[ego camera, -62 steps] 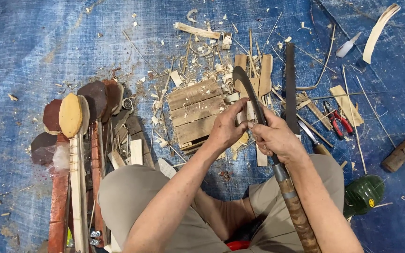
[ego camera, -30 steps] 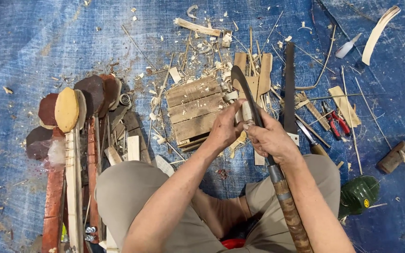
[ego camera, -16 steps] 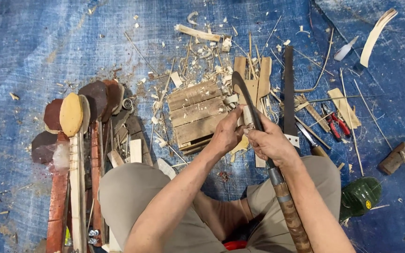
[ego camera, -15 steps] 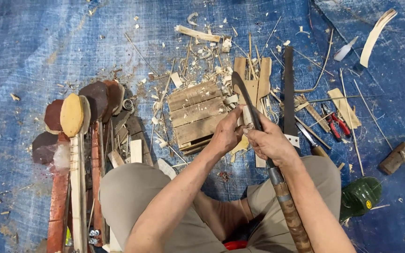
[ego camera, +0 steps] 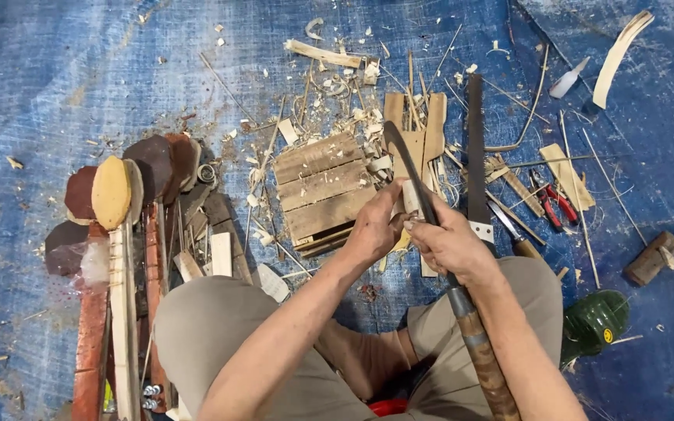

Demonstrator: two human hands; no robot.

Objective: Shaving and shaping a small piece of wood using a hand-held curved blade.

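Observation:
I sit on a blue tarp (ego camera: 87, 70) with my knees apart. My right hand (ego camera: 452, 248) grips a long curved knife (ego camera: 403, 156); its dark blade points away from me and its long wrapped handle (ego camera: 481, 366) runs back under my forearm. My left hand (ego camera: 374, 226) pinches a small pale wooden piece (ego camera: 410, 196) held against the blade. Both hands meet just above the near right corner of a small slatted wooden block (ego camera: 323, 191).
Long wooden spoon-like blanks (ego camera: 112, 195) lie in a row at my left. Wood shavings and strips (ego camera: 337, 70) litter the tarp ahead. A flat dark blade (ego camera: 475, 148), red-handled pliers (ego camera: 553, 201), a short mallet (ego camera: 652, 257) and a green round object (ego camera: 594, 323) lie at my right.
My hands stay together at the blade with only small shifts; the pale piece remains against the knife edge. The view wobbles slightly.

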